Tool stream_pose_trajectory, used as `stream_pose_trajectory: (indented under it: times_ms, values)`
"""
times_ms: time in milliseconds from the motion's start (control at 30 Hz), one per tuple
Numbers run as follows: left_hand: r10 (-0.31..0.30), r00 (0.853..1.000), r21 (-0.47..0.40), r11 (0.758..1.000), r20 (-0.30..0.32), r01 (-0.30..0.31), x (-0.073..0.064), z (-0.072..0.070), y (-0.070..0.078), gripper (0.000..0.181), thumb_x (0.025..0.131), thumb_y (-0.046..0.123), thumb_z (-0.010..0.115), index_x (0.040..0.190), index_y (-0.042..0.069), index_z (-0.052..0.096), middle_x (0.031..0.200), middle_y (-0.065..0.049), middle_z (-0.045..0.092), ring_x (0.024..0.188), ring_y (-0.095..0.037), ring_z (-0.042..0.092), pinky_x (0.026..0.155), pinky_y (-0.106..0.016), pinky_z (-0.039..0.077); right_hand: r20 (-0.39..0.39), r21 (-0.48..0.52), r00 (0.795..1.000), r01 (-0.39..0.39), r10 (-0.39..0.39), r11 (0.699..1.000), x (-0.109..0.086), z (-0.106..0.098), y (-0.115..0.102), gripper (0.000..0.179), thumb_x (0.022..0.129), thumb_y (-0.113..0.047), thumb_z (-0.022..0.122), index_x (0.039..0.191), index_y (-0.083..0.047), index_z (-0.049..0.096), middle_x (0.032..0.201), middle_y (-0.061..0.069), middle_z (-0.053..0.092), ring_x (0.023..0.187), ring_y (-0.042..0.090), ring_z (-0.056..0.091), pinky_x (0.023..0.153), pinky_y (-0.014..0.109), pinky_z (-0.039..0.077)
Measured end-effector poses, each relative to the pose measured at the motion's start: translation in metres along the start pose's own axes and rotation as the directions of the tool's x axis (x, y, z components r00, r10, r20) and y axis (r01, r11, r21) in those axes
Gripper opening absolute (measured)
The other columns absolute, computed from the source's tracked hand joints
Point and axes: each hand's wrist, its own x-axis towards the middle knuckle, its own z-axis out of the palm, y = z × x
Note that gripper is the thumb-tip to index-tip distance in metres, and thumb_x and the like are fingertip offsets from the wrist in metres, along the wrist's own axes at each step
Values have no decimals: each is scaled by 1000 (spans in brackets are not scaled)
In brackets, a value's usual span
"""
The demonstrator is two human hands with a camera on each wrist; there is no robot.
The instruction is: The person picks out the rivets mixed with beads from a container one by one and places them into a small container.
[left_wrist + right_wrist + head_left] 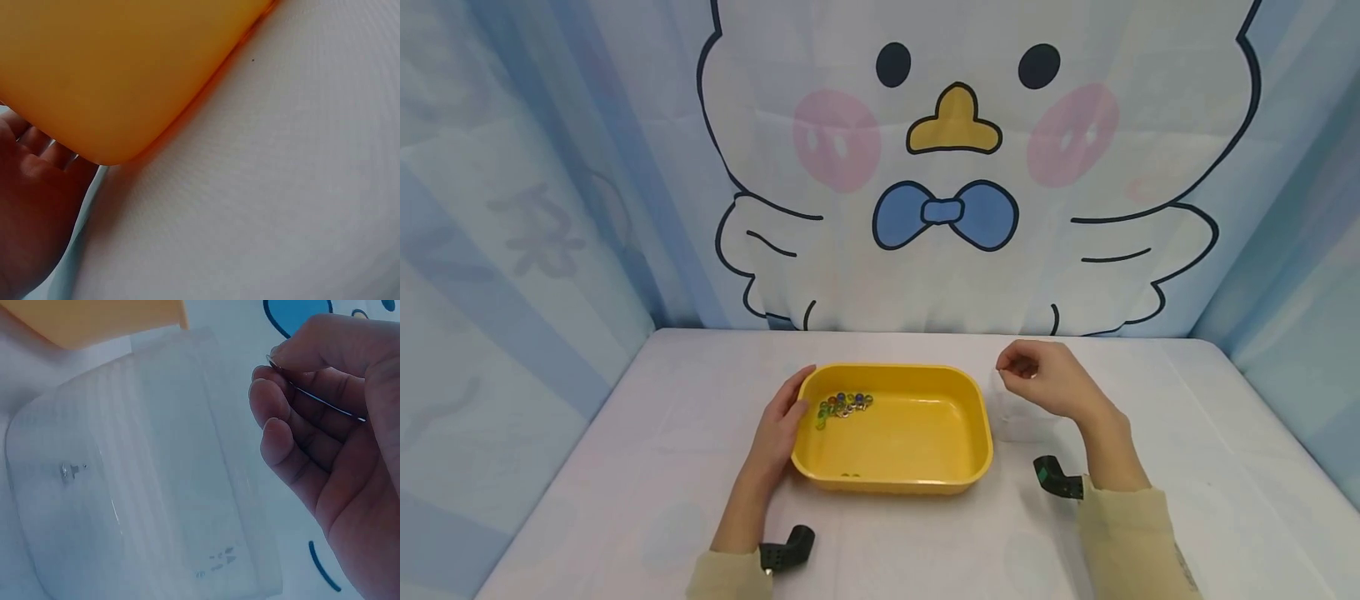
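A yellow plastic tray (917,454) stands on the table with several glass marbles (842,405) gathered at its left end. My left hand (778,429) grips the tray's left rim, thumb at the edge and fingers along the outer wall; the left wrist view shows the hand (37,200) against the tray's side (125,94). To the right of the tray, my right hand (1052,379) is raised with thumb and forefinger together. Between those fingertips the right wrist view shows a sliver of a small shiny thing (271,361); its kind is hidden. Below and beside this hand stands a clear plastic container (162,462).
A white cloth (647,492) covers the table. Behind it hangs a curtain (955,283) with a printed cartoon bird, and blue curtains (512,275) close off the sides. Black wrist-camera mounts (788,548) stick out from both sleeves.
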Motion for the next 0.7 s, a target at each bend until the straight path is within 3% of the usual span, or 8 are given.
stream_pose_trajectory:
  times_ms: [700]
  values:
    - [-24,1000,17,1000,-11,24,1,0,0,51,104,13,39,155,18,39,161,-4,34,147,-23,30,120,-43,23,-21,-6,995,-93,93,996,-7,-3,13,9,91,-6,67,99,-4,68,90,4,65,81,22,58,74,33,55]
